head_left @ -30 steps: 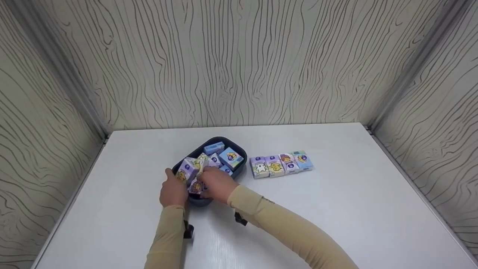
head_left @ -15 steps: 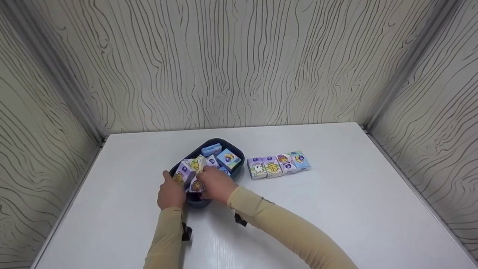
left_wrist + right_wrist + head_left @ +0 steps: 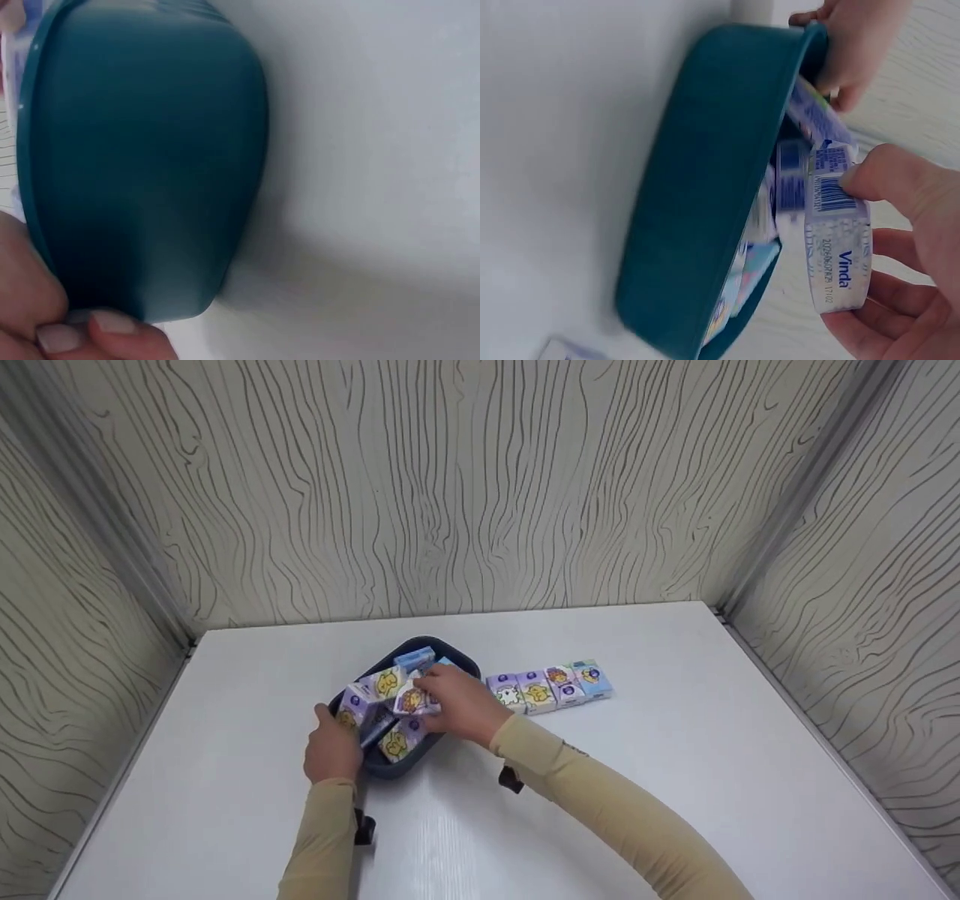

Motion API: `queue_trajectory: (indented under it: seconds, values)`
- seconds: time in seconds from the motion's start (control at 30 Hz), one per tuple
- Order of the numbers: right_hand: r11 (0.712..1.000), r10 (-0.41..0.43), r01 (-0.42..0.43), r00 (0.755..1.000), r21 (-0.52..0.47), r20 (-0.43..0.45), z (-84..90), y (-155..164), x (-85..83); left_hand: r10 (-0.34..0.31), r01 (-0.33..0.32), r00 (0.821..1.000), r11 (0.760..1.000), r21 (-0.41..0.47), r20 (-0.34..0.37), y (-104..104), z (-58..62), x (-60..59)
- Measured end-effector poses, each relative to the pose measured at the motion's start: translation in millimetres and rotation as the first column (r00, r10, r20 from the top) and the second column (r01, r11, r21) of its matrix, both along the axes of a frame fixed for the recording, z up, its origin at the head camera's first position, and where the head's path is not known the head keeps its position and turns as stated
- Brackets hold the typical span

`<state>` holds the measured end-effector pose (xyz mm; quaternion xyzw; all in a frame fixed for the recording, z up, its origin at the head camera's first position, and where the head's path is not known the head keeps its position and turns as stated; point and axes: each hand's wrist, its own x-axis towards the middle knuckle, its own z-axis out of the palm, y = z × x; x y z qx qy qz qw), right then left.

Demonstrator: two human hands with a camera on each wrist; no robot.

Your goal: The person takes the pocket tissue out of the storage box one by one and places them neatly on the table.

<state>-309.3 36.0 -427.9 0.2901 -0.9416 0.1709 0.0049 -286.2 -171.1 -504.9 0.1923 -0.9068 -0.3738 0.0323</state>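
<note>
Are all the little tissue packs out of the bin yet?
Not yet. Four packs already sit in a row on the table. The right hand pinches one pack just above the bin, which the left hand grips at the rim. Several more packs are inside the bin.

Long tan sleeves [image 3: 600, 817] (snug), black wrist straps [image 3: 511, 779], bare hands.

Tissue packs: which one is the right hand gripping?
The pack lifted above the dark bin, pinched by the right hand; the others lie loose inside.
</note>
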Motion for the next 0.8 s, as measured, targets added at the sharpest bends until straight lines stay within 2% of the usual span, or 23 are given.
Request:
queue_trajectory:
  seconds: [0.13,0.3,0.53,0.7,0.8]
  values:
    - [0.995,-0.07,0.07,0.998,-0.066,0.003,2.3,29.6,-7.9,0.0,0.0,1.0,1.0,0.0,0.003,-1.2,0.2,1.3]
    - [0.977,-0.165,0.162,0.986,-0.141,-0.012,-4.0,75.5,-22.0,-0.01,0.01,1.0,1.0,0.006,0.006,0.1,0.6,1.5]
    - [0.92,-0.368,0.37,0.929,-0.132,0.04,-23.1,145.1,-44.2,-0.004,0.004,1.0,1.0,-0.01,0.009,-1.5,1.0,1.7]
    - [0.892,-0.431,0.438,0.899,-0.111,0.079,-28.9,180.0,-51.0,-0.001,0.001,1.0,1.0,-0.01,0.027,-1.2,-0.4,0.6]
    - [0.864,-0.486,0.493,0.87,-0.105,0.087,-30.6,197.4,-52.2,-0.004,0.004,0.999,1.0,-0.006,0.032,-0.6,-0.8,0.1]
